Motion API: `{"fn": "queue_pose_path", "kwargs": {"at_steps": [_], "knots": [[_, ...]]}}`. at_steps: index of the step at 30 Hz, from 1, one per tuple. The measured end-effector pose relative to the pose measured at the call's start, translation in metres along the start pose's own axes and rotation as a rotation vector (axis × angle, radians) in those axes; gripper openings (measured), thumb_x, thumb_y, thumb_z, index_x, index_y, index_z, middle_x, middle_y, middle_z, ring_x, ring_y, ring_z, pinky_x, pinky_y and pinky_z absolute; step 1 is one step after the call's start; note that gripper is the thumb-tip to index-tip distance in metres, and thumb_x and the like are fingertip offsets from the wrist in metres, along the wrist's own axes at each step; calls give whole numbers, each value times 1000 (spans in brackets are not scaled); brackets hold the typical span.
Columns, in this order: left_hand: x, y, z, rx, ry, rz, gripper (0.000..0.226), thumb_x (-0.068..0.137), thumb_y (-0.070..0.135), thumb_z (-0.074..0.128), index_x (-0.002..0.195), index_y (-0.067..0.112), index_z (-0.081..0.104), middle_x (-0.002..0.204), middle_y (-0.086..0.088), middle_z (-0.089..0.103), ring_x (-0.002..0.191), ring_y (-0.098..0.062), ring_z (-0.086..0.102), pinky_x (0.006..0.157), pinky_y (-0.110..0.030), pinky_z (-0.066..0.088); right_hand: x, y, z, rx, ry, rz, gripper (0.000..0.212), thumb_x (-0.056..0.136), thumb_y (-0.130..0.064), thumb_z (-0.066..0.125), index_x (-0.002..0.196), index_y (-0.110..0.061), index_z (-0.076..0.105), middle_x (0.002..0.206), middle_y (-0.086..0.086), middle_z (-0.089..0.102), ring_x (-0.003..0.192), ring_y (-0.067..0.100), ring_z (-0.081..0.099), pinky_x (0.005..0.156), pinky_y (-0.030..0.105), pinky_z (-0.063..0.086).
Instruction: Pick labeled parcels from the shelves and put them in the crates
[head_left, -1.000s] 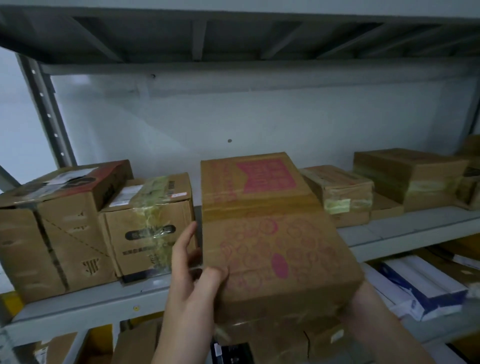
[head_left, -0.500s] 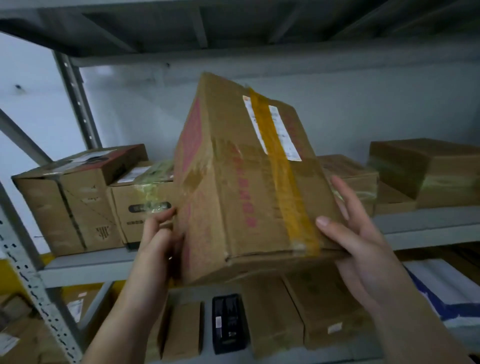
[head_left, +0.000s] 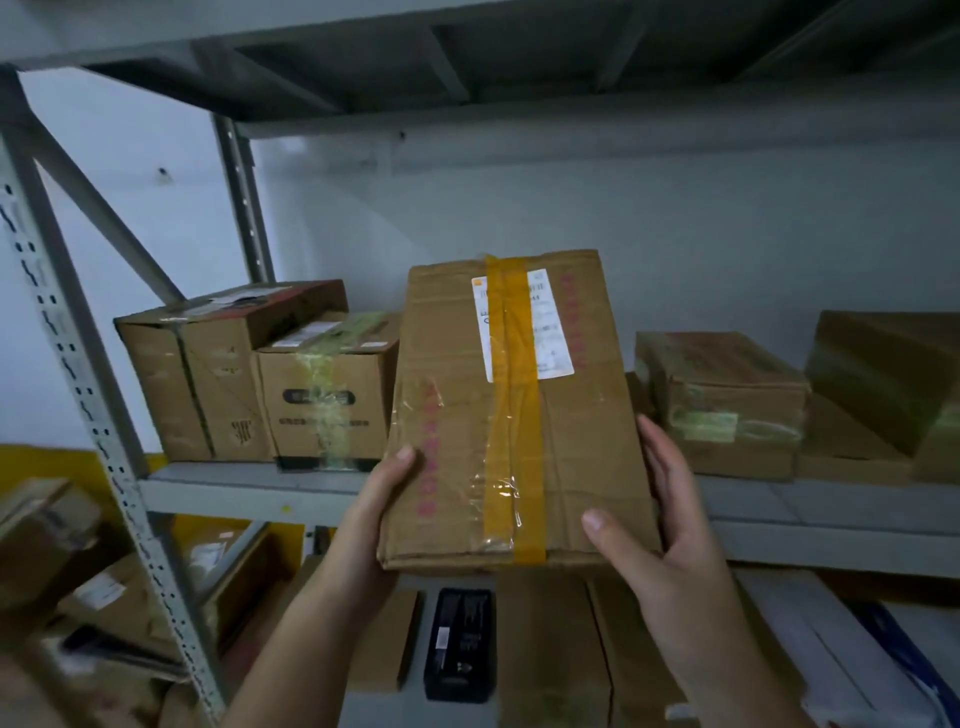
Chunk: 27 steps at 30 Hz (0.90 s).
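Note:
I hold a brown cardboard parcel (head_left: 457, 415) in front of the shelf, its taped face turned toward me. A white label (head_left: 550, 322) sits near its top, crossed by a strip of orange tape. My left hand (head_left: 384, 488) grips the parcel's lower left edge. My right hand (head_left: 660, 519) grips its lower right edge, thumb on the front. No crate is in view.
The grey metal shelf (head_left: 249, 483) carries two boxes (head_left: 218, 374) on the left and several flat parcels (head_left: 727, 400) on the right. A perforated upright (head_left: 78, 374) stands at left. Below lie more parcels and a black box (head_left: 458, 644).
I have pulled the parcel off the shelf and turned it so that its labelled, taped face points at me. The view has shifted left and back.

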<state>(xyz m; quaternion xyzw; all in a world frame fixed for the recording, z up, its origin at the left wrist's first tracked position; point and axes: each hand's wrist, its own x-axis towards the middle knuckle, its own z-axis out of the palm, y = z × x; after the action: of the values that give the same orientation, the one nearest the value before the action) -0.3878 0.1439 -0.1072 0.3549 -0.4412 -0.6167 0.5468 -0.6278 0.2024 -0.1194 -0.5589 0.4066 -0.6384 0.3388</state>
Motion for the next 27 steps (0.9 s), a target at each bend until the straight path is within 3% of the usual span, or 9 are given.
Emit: {"fn": "queue_pose_path", "kwargs": {"at_steps": [2,5,9,12,15,18,21,24,27], "knots": [[1,-2,-3,-20,6,3,58,96,43,62,140,5,60,121,-20,78,102,-32,80,76,-35,66,0,5,-1,-3,-1,-10,91,70,-53,85,146,-67,37,144,-33,55,132,-3,56,107,37,49],[1,-4,-5,-81,25,13,85,80,53,82,149,13,53,132,-22,73,112,-36,77,81,-38,66,-2,12,0,74,-69,-12,93,69,-53,82,151,-59,39,144,-25,60,133,3,59,103,29,53],[-7,-15,-6,-107,95,112,65,80,46,73,141,33,55,134,-19,69,107,-34,78,75,-39,66,-6,22,6,165,-64,46,99,60,-49,86,148,-49,41,132,-29,68,125,-2,64,89,9,53],[-5,-8,-12,-143,112,126,64,80,47,70,142,36,56,134,-16,70,108,-34,77,81,-45,63,6,20,11,180,-94,95,110,51,-71,93,146,-56,39,131,-29,69,124,-3,64,93,14,54],[5,21,-5,-4,105,164,62,93,59,64,141,21,63,126,-12,77,108,-28,78,91,-46,55,32,13,20,158,-65,103,109,55,-81,86,151,-57,41,138,-23,67,130,2,63,109,34,50],[27,50,10,83,107,178,50,108,55,43,126,21,76,117,-8,81,109,-26,78,93,-45,55,59,6,28,181,-36,123,97,68,-68,85,154,-42,46,135,-17,71,124,3,68,98,26,56],[52,55,5,81,193,234,48,97,61,57,136,35,67,132,-1,73,129,-24,65,110,-50,50,73,16,34,108,13,150,69,90,-36,80,152,-37,50,130,-16,74,123,8,69,90,24,59],[50,28,-5,314,285,524,47,107,38,61,152,37,46,141,10,60,130,-7,58,114,-36,46,73,34,38,-82,25,185,68,94,-36,78,153,-43,45,130,-26,66,124,1,62,103,32,54],[50,2,-2,815,365,756,59,106,17,62,160,25,39,162,-10,39,150,-23,40,121,-37,34,79,41,42,-226,92,180,66,94,-44,76,153,-40,46,130,-25,64,120,0,61,105,31,53]]}}
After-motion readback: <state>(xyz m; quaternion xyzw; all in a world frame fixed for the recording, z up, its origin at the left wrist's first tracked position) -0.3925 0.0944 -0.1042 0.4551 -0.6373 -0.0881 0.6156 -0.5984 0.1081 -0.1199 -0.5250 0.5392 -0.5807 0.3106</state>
